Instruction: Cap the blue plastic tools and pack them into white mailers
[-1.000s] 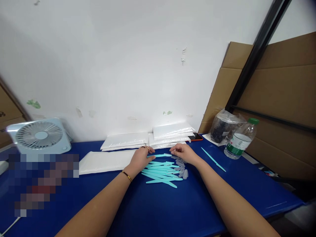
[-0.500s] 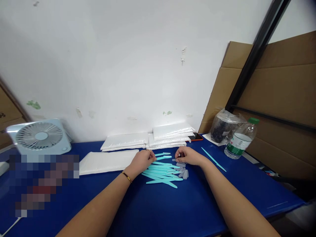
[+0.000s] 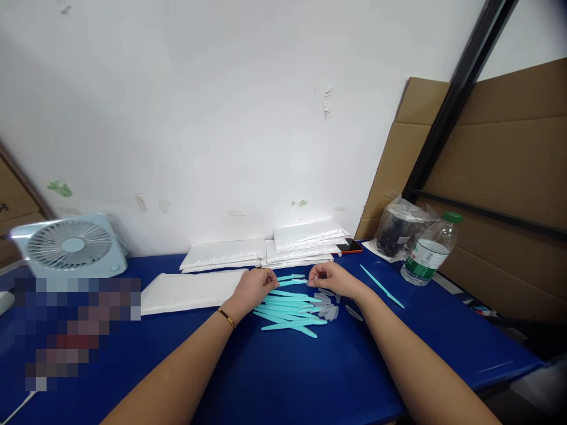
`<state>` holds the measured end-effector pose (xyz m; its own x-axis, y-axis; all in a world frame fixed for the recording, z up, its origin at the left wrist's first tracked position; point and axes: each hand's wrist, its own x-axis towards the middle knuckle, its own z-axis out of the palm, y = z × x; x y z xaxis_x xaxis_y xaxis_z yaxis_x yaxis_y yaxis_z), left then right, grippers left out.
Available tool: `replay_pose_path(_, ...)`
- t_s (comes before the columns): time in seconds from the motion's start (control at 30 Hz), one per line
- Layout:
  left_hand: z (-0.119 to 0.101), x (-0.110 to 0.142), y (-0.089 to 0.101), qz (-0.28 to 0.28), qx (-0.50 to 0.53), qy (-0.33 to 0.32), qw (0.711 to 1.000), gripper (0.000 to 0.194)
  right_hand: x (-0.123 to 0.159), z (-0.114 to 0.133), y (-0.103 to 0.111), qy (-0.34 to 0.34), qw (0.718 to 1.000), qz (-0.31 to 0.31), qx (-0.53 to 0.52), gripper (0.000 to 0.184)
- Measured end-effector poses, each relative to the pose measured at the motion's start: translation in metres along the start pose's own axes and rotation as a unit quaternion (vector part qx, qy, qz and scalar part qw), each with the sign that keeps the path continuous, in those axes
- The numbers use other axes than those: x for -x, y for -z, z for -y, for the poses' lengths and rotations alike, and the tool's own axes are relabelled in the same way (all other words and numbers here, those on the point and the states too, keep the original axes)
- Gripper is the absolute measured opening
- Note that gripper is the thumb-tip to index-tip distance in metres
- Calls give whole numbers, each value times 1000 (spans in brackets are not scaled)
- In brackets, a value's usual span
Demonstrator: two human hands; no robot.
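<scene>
While the left hand pinches a turquoise stick at the stick pile's far side, the right hand, pinching a clear cap, has shifted left, bringing cap and stick's right tip together.

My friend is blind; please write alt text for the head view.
A person's left hand pinches a turquoise stick; the right hand seems to hold a clear cap at its tip. More sticks and caps lie on a blue table.
</scene>
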<state>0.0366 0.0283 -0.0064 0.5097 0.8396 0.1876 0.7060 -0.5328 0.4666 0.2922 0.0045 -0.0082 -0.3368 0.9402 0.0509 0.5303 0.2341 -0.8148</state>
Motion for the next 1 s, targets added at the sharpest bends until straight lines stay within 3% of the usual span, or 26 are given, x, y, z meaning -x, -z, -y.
replay_pose_path(0.23, -10, 0, -2, -52, -52, -39, 997, 9, -5, 8, -13, 31, 996, -37, 75, 19)
replay_pose_path(0.33, -9, 2, 0, -71, -55, -43, 995, 18, 0, 7, 0, 34, 989, -82, 122, 17)
replay_pose_path(0.43, -6, 3, 1, -21, -51, -54, 997, 11, 10, 0, 17, 10, 987, -47, 152, 14)
replay_pose_path(0.6, -3, 2, 0, 38, -42, -35, 998, 10, 16, -11, 24, -42, 990, 27, 135, 13)
replay_pose_path(0.8, -3, 3, 0, 19, -3, -13, 1000, 13, 11, -7, 17, -23, 997, -11, 79, 16)
replay_pose_path(1.0, -8, 4, 4, -4, 59, -28, 998, 30, 10, 10, 10, 61, 994, -79, 48, 20)
